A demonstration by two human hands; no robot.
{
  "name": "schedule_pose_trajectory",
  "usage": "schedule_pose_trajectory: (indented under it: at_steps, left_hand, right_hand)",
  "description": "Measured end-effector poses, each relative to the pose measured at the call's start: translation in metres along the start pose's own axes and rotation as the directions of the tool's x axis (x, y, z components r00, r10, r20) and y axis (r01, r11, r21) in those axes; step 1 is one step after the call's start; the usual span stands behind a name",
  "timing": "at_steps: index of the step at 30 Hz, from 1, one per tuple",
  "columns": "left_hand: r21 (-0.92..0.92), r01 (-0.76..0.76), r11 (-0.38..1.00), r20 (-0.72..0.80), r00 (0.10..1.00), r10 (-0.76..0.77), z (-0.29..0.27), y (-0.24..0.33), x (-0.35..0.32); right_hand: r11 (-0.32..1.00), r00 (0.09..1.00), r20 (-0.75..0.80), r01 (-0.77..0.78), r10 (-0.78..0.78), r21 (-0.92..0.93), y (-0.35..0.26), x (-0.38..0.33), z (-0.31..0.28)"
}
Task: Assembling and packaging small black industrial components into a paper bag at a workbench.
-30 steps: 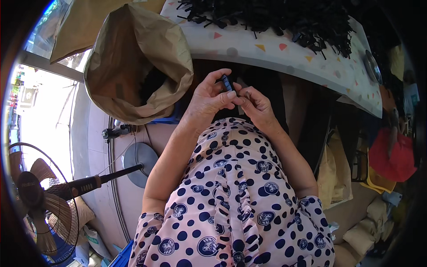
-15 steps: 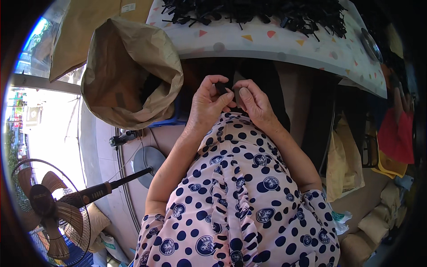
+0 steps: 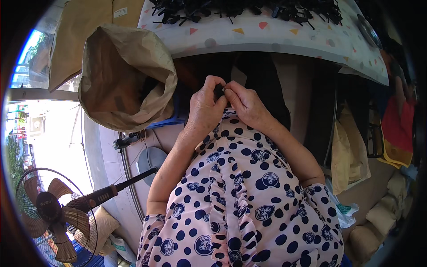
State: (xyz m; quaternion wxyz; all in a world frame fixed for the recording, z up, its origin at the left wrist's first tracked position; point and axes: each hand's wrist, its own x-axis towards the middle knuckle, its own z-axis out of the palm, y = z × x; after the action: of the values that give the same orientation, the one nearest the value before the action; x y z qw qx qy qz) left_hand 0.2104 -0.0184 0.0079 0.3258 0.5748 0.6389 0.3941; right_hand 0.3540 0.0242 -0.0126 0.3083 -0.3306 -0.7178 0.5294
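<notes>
Above my lap, my left hand (image 3: 205, 107) and my right hand (image 3: 247, 103) meet fingertip to fingertip. The left fingers curl round a small black piece (image 3: 218, 91), mostly hidden by them, and its exact kind cannot be made out. My right thumb and forefinger pinch at its edge, where a tiny pale spot shows. Beyond the hands, a heap of thin black pieces (image 3: 249, 9) lies on the table covered with a patterned white cloth (image 3: 275, 39).
An open brown paper bag (image 3: 153, 49) stands left of my hands, with something dark inside. A standing fan (image 3: 55, 211) is at the lower left. On the right are brown paper sheets (image 3: 351, 151), a red cloth (image 3: 397, 129) and several stuffed brown bags (image 3: 378, 222). A metal dish (image 3: 369, 31) sits at the table's right end.
My hands have come together; the right fingers moved left onto the black piece. The dark flat bit seen in the right fingers is now hidden. The view has shifted slightly.
</notes>
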Motion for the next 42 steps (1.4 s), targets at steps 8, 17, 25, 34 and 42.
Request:
schedule_pose_trajectory:
  at_steps: [8, 17, 25, 34, 42]
  left_hand:
    - [0.329, -0.201, 0.923, -0.072, 0.969, 0.236, 0.009, -0.008, -0.001]
    - [-0.752, 0.1, 0.651, 0.016, 0.991, -0.133, -0.011, -0.006, 0.006]
    - [-0.864, 0.27, 0.424, 0.233, 0.963, -0.138, -0.014, -0.013, 0.003]
    - [-0.82, 0.417, 0.393, 0.493, 0.863, 0.112, -0.017, -0.009, -0.003]
    - [-0.581, 0.266, 0.769, 0.364, 0.93, -0.047, -0.018, -0.002, -0.007]
  right_hand:
    - [0.996, 0.994, -0.069, -0.081, 0.083, 0.032, 0.006, 0.001, 0.007]
    - [0.899, 0.986, -0.062, -0.118, 0.158, 0.422, 0.013, 0.011, 0.001]
    - [0.803, 0.998, 0.001, -0.047, 0.057, 0.594, 0.015, 0.005, -0.003]
    - [0.645, 0.961, 0.253, -0.265, 0.114, 0.717, 0.013, 0.003, -0.017]
    - [0.708, 0.962, 0.177, -0.271, 0.206, 0.652, 0.011, 0.003, -0.015]
